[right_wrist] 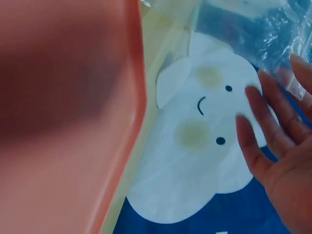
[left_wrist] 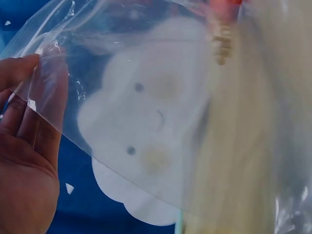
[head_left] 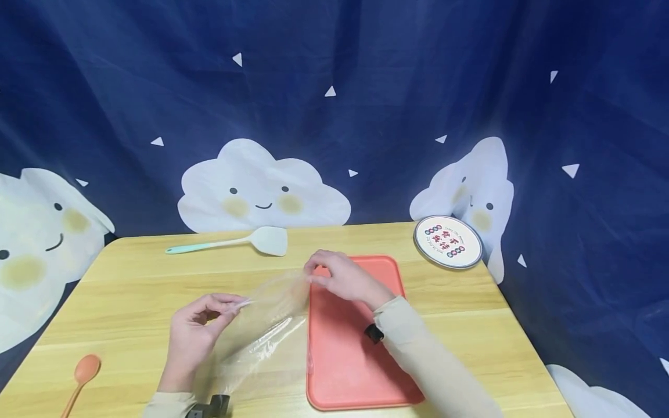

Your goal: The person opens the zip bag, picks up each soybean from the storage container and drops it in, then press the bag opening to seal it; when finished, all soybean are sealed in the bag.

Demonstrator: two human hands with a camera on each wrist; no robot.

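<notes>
A clear plastic bag (head_left: 272, 331) hangs stretched between the hands, over the table just left of the red tray (head_left: 345, 360). My left hand (head_left: 195, 334) pinches one edge of it between thumb and fingers; the left wrist view shows other fingers behind the see-through film (left_wrist: 146, 63). Above the tray's far left corner, my right hand (head_left: 347, 281) pinches the bag's other end with thumb and forefinger. Its remaining fingers (right_wrist: 256, 151) are spread in the right wrist view. A small tan, lumpy thing (left_wrist: 222, 41) shows through the film, too blurred to identify.
A spatula (head_left: 269, 241) with a pale green handle lies along the table's back edge. At the back right corner is a printed plate (head_left: 449, 242). An orange spoon (head_left: 86, 368) lies at the front left. A blue cloud-patterned curtain (head_left: 392, 116) hangs behind the table.
</notes>
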